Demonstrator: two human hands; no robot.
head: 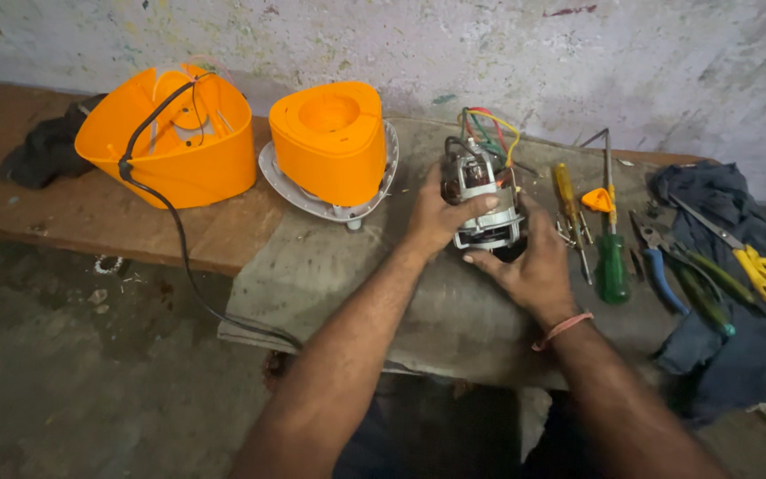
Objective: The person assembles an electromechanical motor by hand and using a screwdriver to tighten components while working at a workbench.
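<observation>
Both hands' fingers (480, 206) hide motor (480, 191) lower half, base unseen.

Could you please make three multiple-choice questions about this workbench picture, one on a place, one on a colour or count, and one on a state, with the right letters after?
1. Where does the green-handled screwdriver lie?
A. right of the motor
B. inside an orange shell
C. on the floor

2. How many orange housing shells stand on the bench?
A. one
B. two
C. four

3. How is the electric motor held?
A. by no hand
B. by one hand only
C. by both hands

Answers:
1 A: it lies on the grey cloth among the tools to the right of the motor.
2 B: an open shell with a black cord and a closed shell beside it.
3 C: the left hand and right hand both grip it.
</observation>
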